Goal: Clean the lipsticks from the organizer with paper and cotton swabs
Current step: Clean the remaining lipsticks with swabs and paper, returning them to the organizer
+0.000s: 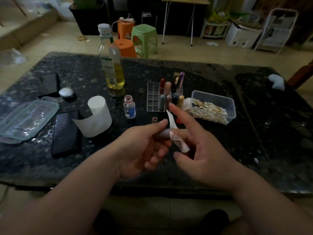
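The big oil bottle [112,65] has a green label and the little open bottle [129,107] has a blue one (the words are too blurry to read). Yellow oil sits low in the big bottle. A clear tub [211,97] holds a heap of cotton swabs [208,108]. The clear organizer [153,97] holds lipsticks [166,92] on its right side. Above the near part of the dark table [254,133], the left hand [144,150] pinches a pale purple lipstick [165,134]. Stained paper [177,140] wraps its tip. The right hand [203,158] points one finger up. I cannot tell if the others pinch the paper. The most room to move is right of the tub.
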A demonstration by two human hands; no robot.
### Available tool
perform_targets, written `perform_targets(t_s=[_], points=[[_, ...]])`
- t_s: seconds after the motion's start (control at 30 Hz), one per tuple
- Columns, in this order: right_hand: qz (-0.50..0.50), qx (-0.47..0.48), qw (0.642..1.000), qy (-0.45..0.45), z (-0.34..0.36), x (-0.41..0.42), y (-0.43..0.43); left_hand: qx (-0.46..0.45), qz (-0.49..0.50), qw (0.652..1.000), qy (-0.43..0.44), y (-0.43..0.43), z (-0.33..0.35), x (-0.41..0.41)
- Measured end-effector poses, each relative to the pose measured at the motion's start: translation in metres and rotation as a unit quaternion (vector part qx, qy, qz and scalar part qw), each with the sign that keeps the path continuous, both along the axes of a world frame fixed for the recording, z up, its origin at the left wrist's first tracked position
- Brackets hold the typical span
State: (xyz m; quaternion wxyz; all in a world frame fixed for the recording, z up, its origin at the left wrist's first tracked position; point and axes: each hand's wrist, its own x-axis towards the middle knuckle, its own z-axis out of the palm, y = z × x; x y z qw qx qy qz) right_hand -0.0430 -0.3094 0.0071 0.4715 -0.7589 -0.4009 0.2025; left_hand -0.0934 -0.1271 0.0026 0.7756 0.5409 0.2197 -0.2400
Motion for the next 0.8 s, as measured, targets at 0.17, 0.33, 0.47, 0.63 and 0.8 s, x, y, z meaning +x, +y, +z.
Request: perform_targets(t_s=[0.17, 0.33, 0.47, 0.63, 0.8], points=[[-0.036, 0.006, 0.995, 0.089, -0.005, 0.002, 0.008, -0.014, 0.067, 0.996, -0.058, -0.001, -0.002, 0.002], [-0.084, 0.141, 0.858, 0.486, -0.011, 0.015, 0.012, 0.328, 0.022, 0.919, -0.22, -0.006, -0.007, -0.008], [0.0, 0.193, 0.793, 0.577, -0.012, 0.021, 0.003, 0.453, -0.063, 0.813, -0.361, 0.003, -0.008, -0.015], [-0.083, 0.153, 0.904, 0.39, -0.011, 0.018, 0.011, 0.328, -0.001, 0.899, -0.291, -0.005, -0.015, -0.013], [-0.028, 0.146, 0.986, 0.074, -0.01, -0.006, 0.009, -0.083, 0.026, 0.995, -0.054, -0.001, -0.001, -0.011]])
